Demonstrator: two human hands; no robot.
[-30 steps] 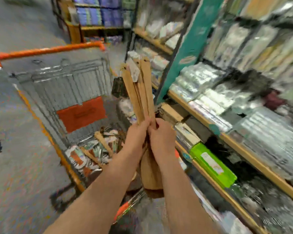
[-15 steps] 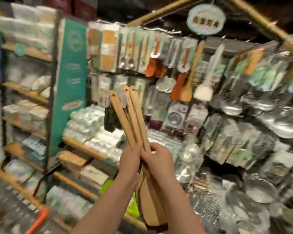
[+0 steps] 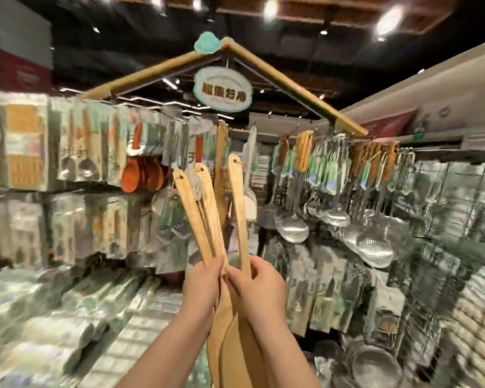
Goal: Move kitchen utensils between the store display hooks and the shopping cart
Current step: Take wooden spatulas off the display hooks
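At six o'clock, nearest me, my left hand [image 3: 205, 287] is wrapped tight round a bundle of wooden spatulas [image 3: 211, 217], handles up and leaning toward eleven. Touching it, my right hand [image 3: 261, 287] has its fingers curled round one more spatula [image 3: 240, 214], splayed apart from the bundle and pointing at twelve. Beyond them, blurred, hang orange spoons [image 3: 143, 177] at nine and steel ladles [image 3: 291, 226] at four. Farthest off, a sign [image 3: 222, 89] hangs at twelve.

Bright ceiling spots [image 3: 389, 22] glare overhead; shelves smear with motion blur toward warped edges.
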